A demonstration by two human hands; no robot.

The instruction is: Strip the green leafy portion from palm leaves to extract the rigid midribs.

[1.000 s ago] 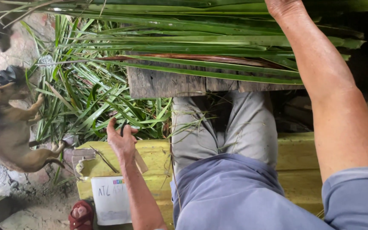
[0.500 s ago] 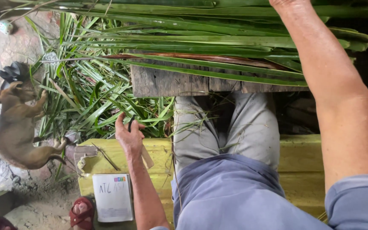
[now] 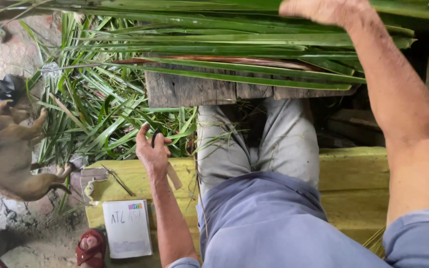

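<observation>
My left hand [image 3: 152,151] is over the near end of a yellow bench [image 3: 353,173]. It grips a small tool with a wooden handle [image 3: 174,177] and a dark part showing between the fingers. My right hand [image 3: 323,10] reaches to the top edge of the view and lies on a bundle of long green leaves [image 3: 224,37], with its fingers curled over them. The leaves rest across a weathered wooden board [image 3: 189,92] above my knees, which are in grey trousers [image 3: 259,144].
A heap of loose green leaves [image 3: 100,109] covers the ground to the left. A brown dog [image 3: 8,159] stands at the far left. On the bench end lie a white card [image 3: 126,227] and a thin stick [image 3: 117,181]. A foot in a red sandal [image 3: 89,248] is below.
My right hand has slid left along the leaves and shows more of itself. My left hand has risen slightly with the tool. The dog has shifted a little.
</observation>
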